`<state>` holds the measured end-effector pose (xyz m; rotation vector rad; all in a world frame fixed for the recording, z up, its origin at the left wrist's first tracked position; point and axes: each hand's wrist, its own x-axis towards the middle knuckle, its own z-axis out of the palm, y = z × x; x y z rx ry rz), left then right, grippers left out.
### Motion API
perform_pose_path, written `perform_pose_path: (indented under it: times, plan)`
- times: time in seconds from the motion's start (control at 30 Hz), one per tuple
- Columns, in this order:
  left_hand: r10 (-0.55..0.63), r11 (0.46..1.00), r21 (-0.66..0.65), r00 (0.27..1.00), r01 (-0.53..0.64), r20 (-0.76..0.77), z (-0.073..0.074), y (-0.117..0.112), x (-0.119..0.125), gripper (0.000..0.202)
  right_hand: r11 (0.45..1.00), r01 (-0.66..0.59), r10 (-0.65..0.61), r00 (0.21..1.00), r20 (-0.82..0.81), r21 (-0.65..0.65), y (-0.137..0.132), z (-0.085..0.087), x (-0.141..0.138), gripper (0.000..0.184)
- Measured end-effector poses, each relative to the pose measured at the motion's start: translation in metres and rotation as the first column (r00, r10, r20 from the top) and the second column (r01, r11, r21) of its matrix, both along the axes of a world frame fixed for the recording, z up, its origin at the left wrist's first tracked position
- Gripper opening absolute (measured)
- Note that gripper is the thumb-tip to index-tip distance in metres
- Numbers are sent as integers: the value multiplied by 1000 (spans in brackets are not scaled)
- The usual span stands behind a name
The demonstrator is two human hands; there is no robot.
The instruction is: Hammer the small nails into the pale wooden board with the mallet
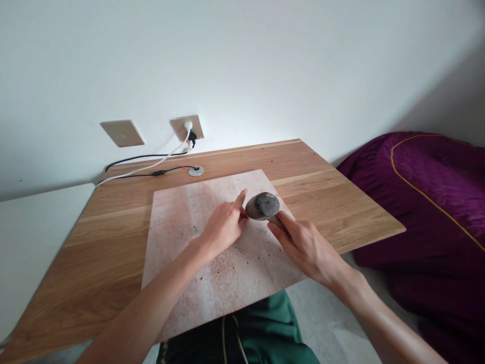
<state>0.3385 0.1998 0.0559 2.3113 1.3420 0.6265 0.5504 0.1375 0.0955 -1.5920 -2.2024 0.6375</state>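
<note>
My right hand [308, 247] is wrapped round the short visible stretch of a mallet's handle. The grey-black head of the mallet [262, 206] is raised over a pale, mottled board [178, 288]. Close to the left of the head, my left hand [226, 225] rests low over the board. One finger points up and the others are bent together; what they hold, if anything, is hidden. Small dark holes [233, 267] run in a row across the board's near part. A few small marks or bits, too tiny to name, lie near its middle.
Beneath the board is a wood-grain table [333, 207] against the wall. Cables [144, 169] run from a wall socket [195, 126] past a round grommet [196, 171]. A white surface [34, 237] adjoins at left; purple cloth [428, 202] covers something at right.
</note>
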Motion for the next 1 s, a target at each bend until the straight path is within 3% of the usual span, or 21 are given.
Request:
perform_pose_path:
  times: [0.33,0.5,0.63,0.73,0.87,1.0]
  plan:
    - [10,1000,6,999,-10,-35,-1,0,-2,74,999,-28,27,999,37,32,-1,1,0,28]
    - [-45,999,-21,998,46,32,-3,0,-1,68,997,73,-72,996,-51,5,-3,6,6,28]
    - [-38,999,-34,999,39,28,-4,0,-3,79,992,128,-128,990,-65,0,-7,8,16,28]
    - [-56,998,42,998,56,17,2,-1,-5,88,984,176,-176,984,-40,-11,-10,5,27,28]
    - [-147,968,200,988,154,-47,17,-6,-3,83,973,226,-225,973,-43,34,-13,-2,43,29]
    - [-337,918,143,917,371,-213,26,-10,10,60,961,271,-270,962,-34,44,-15,-3,53,30]
